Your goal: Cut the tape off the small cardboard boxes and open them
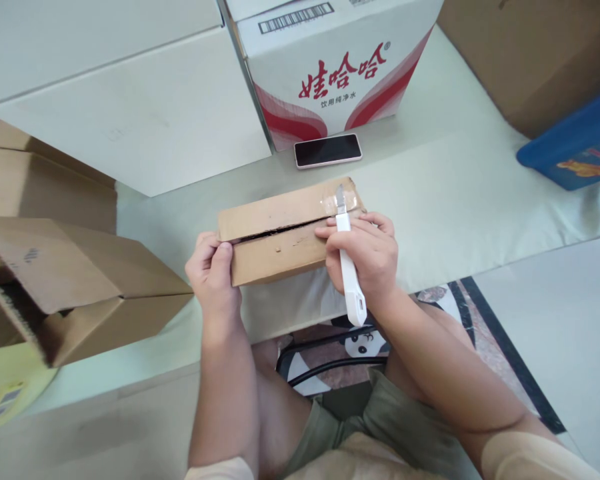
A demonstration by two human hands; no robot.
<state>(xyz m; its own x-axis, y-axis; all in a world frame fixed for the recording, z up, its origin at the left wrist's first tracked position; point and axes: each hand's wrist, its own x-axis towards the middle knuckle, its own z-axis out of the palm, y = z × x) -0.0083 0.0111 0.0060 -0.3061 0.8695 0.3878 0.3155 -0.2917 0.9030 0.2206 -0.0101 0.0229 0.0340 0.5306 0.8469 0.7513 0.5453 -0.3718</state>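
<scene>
A small brown cardboard box [275, 257] is held between my hands at the near edge of the cloth-covered table. Its top flaps meet at a dark, partly parted seam, with clear tape [351, 199] at the right end. My left hand [211, 265] grips the box's left end, thumb on top. In my right hand [367, 252] is a white utility knife [349, 267], its short metal blade pointing away from me over the tape. Some right fingertips also rest on the box top; whether the blade touches the tape I cannot tell.
Behind the box a phone [329, 151] lies before a white and red carton [330, 87]. A large white box [145, 120] stands left of it. Open brown cartons [80, 267] are at the left. A blue container [575, 143] and a brown carton [540, 60] stand right.
</scene>
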